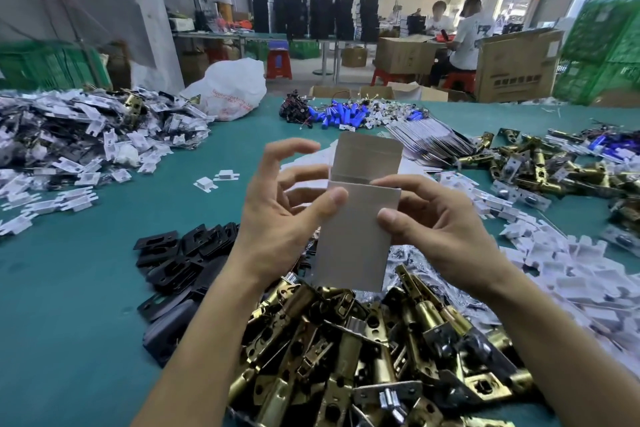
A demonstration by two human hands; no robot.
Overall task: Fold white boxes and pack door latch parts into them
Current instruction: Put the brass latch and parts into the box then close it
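Observation:
I hold a small white cardboard box [353, 239] upright above the table, its top flap standing open at the far end. My left hand [280, 211] pinches its left edge with the thumb on the front face and the fingers spread behind. My right hand [433, 225] grips the right edge, thumb on the front and index finger along the top rim. Below the box lies a heap of brass door latches [346, 347]. Black strike plates [180, 260] are piled to the left.
The teal table [69, 322] also carries white plastic parts [571, 281] at right, bagged parts [86, 128] at far left, flat box blanks [429, 139], blue batteries [339, 114] and more brass latches [554, 170]. Two people sit at a far bench.

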